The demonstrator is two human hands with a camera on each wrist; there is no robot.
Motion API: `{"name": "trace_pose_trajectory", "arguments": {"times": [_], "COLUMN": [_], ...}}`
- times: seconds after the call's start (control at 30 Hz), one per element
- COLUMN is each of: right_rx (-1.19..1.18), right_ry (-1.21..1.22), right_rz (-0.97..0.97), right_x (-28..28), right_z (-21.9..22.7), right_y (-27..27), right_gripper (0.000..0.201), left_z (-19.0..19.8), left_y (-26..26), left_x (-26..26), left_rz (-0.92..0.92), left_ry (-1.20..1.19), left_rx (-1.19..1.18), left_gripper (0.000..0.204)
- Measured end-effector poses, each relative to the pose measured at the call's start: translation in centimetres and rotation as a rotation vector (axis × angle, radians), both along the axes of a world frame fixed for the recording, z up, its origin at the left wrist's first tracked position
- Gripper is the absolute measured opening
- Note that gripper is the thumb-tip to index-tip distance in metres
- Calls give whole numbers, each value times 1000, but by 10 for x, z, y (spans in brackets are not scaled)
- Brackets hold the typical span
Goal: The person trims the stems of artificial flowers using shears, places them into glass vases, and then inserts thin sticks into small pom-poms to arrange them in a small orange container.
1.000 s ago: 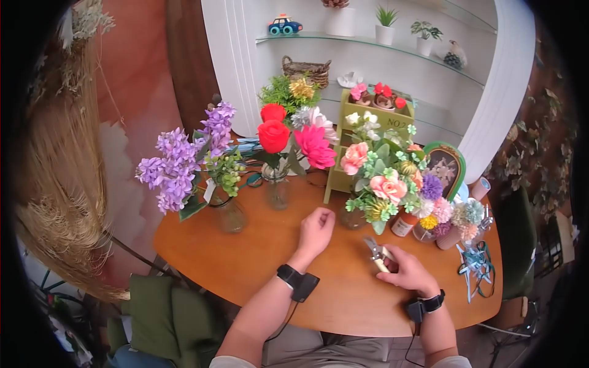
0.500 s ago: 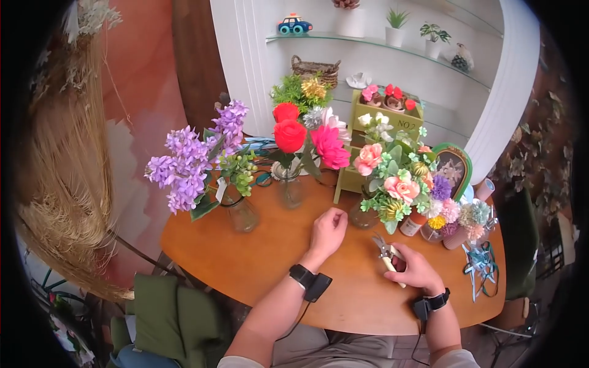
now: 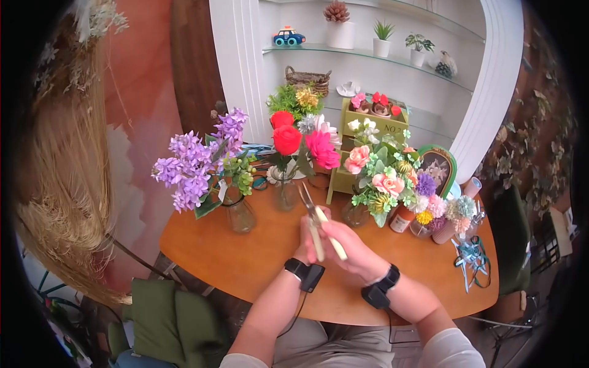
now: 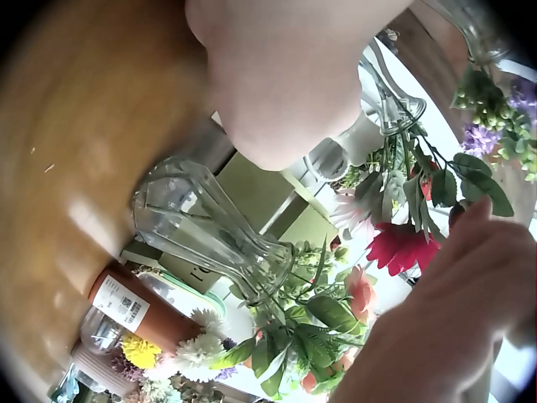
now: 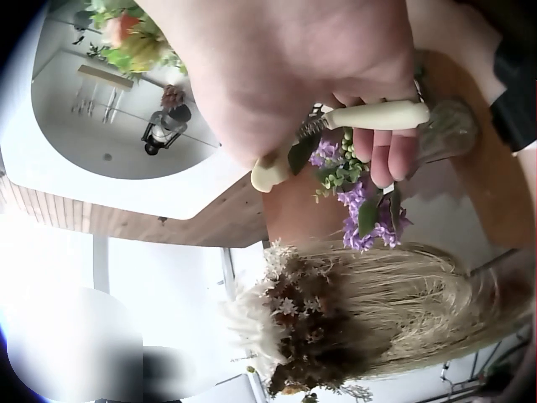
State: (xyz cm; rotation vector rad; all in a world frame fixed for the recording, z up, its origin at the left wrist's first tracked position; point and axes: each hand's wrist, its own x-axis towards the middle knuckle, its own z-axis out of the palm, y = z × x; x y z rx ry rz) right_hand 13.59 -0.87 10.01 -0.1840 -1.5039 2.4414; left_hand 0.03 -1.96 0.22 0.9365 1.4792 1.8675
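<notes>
In the head view, my right hand (image 3: 351, 245) holds cream-handled pruning shears (image 3: 319, 228), their blades pointing up and to the left. One handle lies across its fingers in the right wrist view, where the spring of the shears (image 5: 312, 128) shows beside the palm. Close behind the shears is my left hand (image 3: 305, 239), partly covered by them and the right hand; it shows no held thing. Just beyond both hands stands a glass vase of red and pink flowers (image 3: 286, 193). A glass vase of peach roses (image 3: 356, 214) is to the right.
Purple flowers (image 3: 184, 168) fill a vase at left. On the right are a brown bottle (image 3: 402, 219), pompom flowers (image 3: 432, 211), an oval green frame (image 3: 453, 168) and blue ribbon (image 3: 472, 260). A green wooden stand (image 3: 340, 184) rises at the back of the table (image 3: 245, 270).
My right hand has swung left and up with the pruning shears, from the right of the table to beside my left hand. The left hand stays nearly in place.
</notes>
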Motion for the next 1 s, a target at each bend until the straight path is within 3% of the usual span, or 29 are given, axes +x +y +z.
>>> {"name": "trace_pose_trajectory", "arguments": {"times": [0.07, 0.27, 0.4, 0.57, 0.83, 0.93, 1.0], "right_rx": [-124, -244, -272, -224, -339, -267, -187], "right_ry": [34, -22, -30, -34, 9, -17, -56], "right_rz": [-17, -145, -139, -221, -170, -247, -298], "right_x": [-32, -78, -84, -89, -84, -95, -93], "right_z": [11, 27, 30, 23, 29, 26, 25], "right_y": [0, 10, 13, 19, 5, 17, 20], "right_gripper": [56, 52, 54, 39, 48, 49, 39], "left_z": [-2, -22, -23, -27, -38, -40, -44], "left_y": [-6, 26, 36, 37, 40, 45, 48], "left_x": [-2, -8, -6, -2, -6, -9, -12], "left_rz": [-39, 76, 118, 133, 147, 153, 144], "left_ry": [-64, 79, 121, 128, 125, 126, 114], "left_rx": [29, 32, 36, 40, 48, 56, 68], "left_gripper": [15, 16, 16, 16, 17, 17, 17]}}
